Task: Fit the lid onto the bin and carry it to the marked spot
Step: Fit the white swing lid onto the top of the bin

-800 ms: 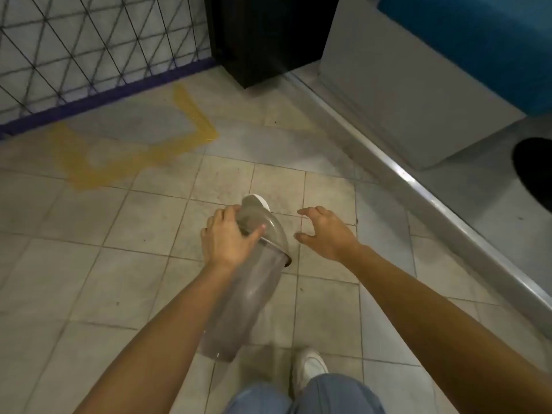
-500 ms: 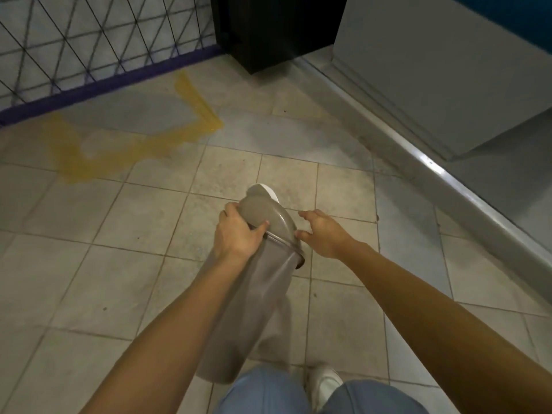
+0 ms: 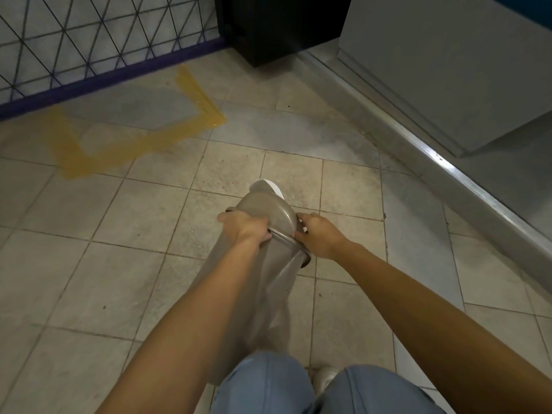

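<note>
A tall grey-brown bin (image 3: pixel 268 294) hangs in front of my legs, tilted with its top away from me. Its domed lid (image 3: pixel 268 210) sits on the top, and a white flap (image 3: pixel 267 186) shows at the lid's far end. My left hand (image 3: pixel 245 230) is closed over the rim on the left side. My right hand (image 3: pixel 318 236) grips the rim on the right. A yellow tape outline (image 3: pixel 143 141) marks a spot on the floor, far left of the bin.
A wire mesh fence with a purple base (image 3: pixel 104 73) runs along the far left. A black cabinet (image 3: pixel 268 25) stands at the back. A grey raised step with a metal edge (image 3: pixel 448 171) runs along the right. My shoe (image 3: pixel 324 380) shows below the bin.
My right hand has moved in from beside the bin and closed on its rim. The bin has swung closer to my legs, and I have stepped nearer the yellow marking.
</note>
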### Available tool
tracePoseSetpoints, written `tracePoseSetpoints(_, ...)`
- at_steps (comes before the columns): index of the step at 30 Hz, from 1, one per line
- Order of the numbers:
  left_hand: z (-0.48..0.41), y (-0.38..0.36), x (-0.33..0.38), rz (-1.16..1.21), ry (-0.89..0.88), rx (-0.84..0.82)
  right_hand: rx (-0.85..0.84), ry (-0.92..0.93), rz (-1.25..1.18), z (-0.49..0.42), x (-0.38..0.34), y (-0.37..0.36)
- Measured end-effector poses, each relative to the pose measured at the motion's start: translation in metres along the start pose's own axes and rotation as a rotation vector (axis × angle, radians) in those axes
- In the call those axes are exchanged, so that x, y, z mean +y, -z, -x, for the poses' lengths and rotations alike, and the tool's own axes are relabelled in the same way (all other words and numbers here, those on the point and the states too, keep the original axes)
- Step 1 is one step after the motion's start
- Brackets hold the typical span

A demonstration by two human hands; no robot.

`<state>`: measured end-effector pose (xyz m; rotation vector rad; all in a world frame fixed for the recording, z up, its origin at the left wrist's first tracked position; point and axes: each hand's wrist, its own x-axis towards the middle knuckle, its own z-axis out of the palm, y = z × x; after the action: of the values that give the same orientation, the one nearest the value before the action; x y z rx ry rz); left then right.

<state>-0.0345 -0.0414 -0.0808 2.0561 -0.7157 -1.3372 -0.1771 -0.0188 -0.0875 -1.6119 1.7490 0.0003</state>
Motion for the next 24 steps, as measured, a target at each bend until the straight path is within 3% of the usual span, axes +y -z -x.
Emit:
tracePoseSetpoints(6, -0.002, -0.001, -0.010, 0.223, 0.043, -0.059, 0.008, -0.008, -0.050, 0.000, 0.003, -0.002)
tracePoseSetpoints(13, 0.007, 0.012, -0.010, 0.223, -0.002, -0.095, 0.119, -0.017, -0.224, 0.009, 0.008, 0.001)
tracePoseSetpoints(24, 0.017, 0.050, 0.018, 0.311, -0.058, -0.118, 0.159, -0.089, -0.154, 0.002, -0.003, 0.021)
